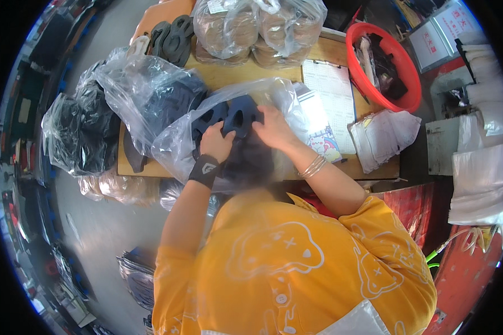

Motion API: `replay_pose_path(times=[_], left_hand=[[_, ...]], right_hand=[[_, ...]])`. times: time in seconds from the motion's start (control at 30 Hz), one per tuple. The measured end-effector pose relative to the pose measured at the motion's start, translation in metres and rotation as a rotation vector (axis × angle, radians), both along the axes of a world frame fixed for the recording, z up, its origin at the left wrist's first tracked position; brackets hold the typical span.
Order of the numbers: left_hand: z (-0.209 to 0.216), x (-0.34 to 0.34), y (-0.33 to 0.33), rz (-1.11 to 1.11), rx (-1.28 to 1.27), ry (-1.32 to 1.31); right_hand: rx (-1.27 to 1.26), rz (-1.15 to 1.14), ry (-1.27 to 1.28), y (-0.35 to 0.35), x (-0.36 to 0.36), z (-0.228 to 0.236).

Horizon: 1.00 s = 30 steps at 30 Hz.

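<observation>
We have both hands in the mouth of a clear plastic bag (176, 134) near the front edge of the wooden table (218, 79). Inside it lie dark blue pieces with cut-out openings, and the uppermost dark piece (241, 111) sits between our hands. Our left hand (217, 142) is curled, thumb and fingers grasping its left edge; our right hand (274, 127) grips its right edge between thumb and fingers. What lies deeper in the bag we cannot make out.

Just to the left, a second clear bag (126, 78) holds more dark blue pieces, and beyond it a bulging bag (78, 137) is filled with black ones. At the far side of the table, clear bags (223, 25) are packed with tan, rounded stacks. On the right, a red basin (412, 84) contains a tangle of dark and pale scraps. Near it we see a pile of folded plastic bags (385, 139) at the table's corner, beside a printed sheet (335, 92).
</observation>
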<state>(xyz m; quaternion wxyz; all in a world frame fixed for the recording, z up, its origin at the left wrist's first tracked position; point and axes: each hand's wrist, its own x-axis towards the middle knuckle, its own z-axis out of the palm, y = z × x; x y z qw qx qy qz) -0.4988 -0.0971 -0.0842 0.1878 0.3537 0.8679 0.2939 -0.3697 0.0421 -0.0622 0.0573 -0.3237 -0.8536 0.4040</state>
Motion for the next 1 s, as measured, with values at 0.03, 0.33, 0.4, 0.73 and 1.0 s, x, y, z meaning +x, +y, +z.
replay_pose_path(times=[0.03,0.33,0.4,0.73,1.0], left_hand=[[-0.002,0.0,-0.001,0.001,0.059,0.061],[-0.016,0.002,-0.004,0.033,0.074,0.079],[-0.017,0.003,-0.004,0.044,0.078,0.071],[-0.006,0.003,-0.005,0.025,-0.02,-0.156],[0.007,0.002,-0.036,0.402,0.537,-0.573]], right_hand=[[-0.061,-0.035,-0.017,-0.001,0.0,0.005],[0.039,-0.074,-0.006,0.0,-0.014,0.014],[-0.015,-0.064,-0.028,0.0,-0.013,0.012],[-0.423,-0.181,0.152,0.008,-0.017,0.012],[-1.175,-0.161,0.229,0.008,-0.041,0.033]])
